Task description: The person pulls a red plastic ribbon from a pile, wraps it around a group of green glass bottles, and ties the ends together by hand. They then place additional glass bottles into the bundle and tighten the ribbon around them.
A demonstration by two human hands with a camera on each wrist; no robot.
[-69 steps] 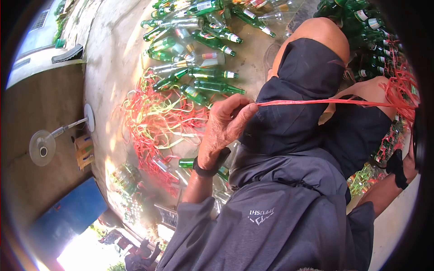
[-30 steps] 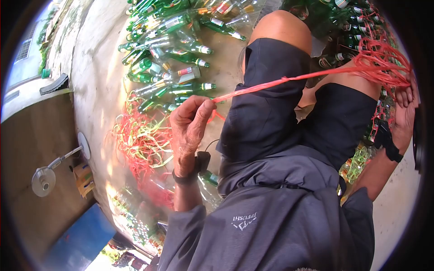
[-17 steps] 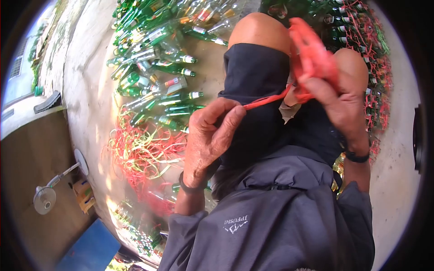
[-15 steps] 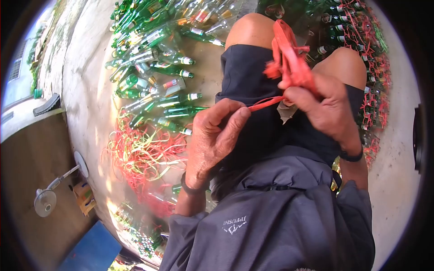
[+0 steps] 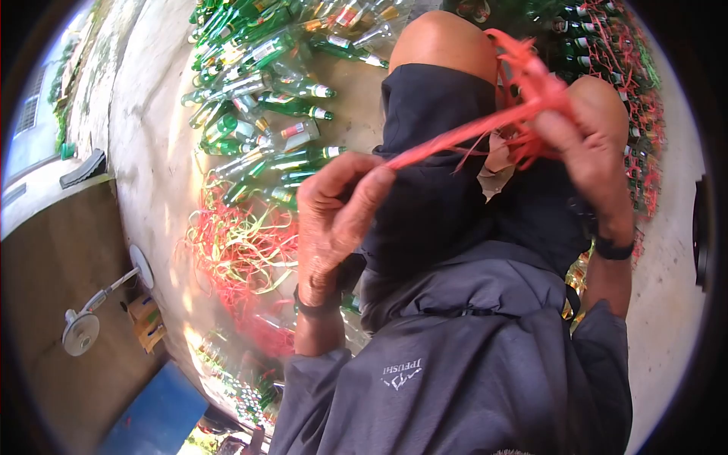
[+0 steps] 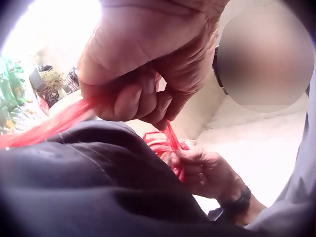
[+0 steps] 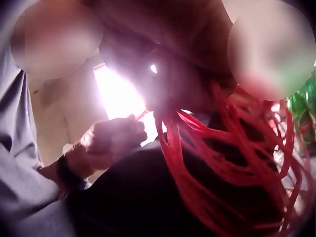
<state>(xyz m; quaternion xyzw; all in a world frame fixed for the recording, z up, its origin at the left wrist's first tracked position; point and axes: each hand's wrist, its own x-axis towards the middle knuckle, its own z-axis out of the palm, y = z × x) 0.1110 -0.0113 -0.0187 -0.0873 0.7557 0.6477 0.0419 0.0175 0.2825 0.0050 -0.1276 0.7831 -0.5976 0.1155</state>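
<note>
In the head view my left hand (image 5: 334, 216) pinches one end of a red plastic strand (image 5: 455, 138) between thumb and fingers, above the lap. The strand runs taut up to my right hand (image 5: 595, 163), which grips a bundle of red loops (image 5: 535, 80) near the right knee. Seen from the left wrist, the left hand (image 6: 148, 44) has its fingers curled round the strand, and the right hand (image 6: 210, 173) holds looped strands lower down. In the right wrist view, red loops (image 7: 173, 153) hang from the shadowed right hand (image 7: 182, 64).
Many green and clear bottles (image 5: 296, 110) lie on the floor at the upper left. Below them is a tangled pile of red and yellow-green strands (image 5: 246, 246). More bottles with red strands (image 5: 641, 144) stand along the right. A fan (image 5: 81, 334) is at the far left.
The right hand came in from the far right edge, close to the left hand, then moved back up and right. The strand between them is longer than half a second ago.
</note>
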